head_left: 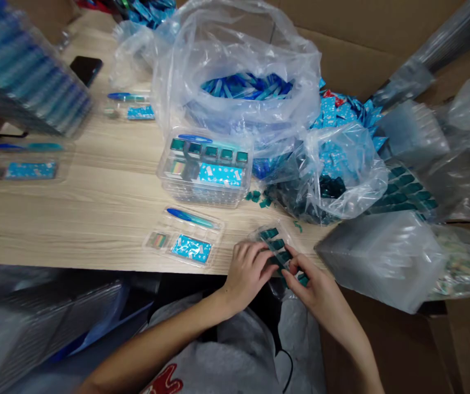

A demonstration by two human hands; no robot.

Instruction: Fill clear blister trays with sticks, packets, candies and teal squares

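Head: green pieces (pixel 276 244) between hands (pixel 248 269) (pixel 313 280)

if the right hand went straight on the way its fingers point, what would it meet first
Probably the clear plastic tray with dark green square pieces, which the right hand seems to touch; exact depth is unclear.

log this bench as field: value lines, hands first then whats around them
left hand: fingers at the clear tray
right hand: fingertips at green pieces in that tray, grip unclear
left of hands: second tray with blue pen and patterned packet
beyond: tray stack, large plastic bag of blue items
upper left: phone
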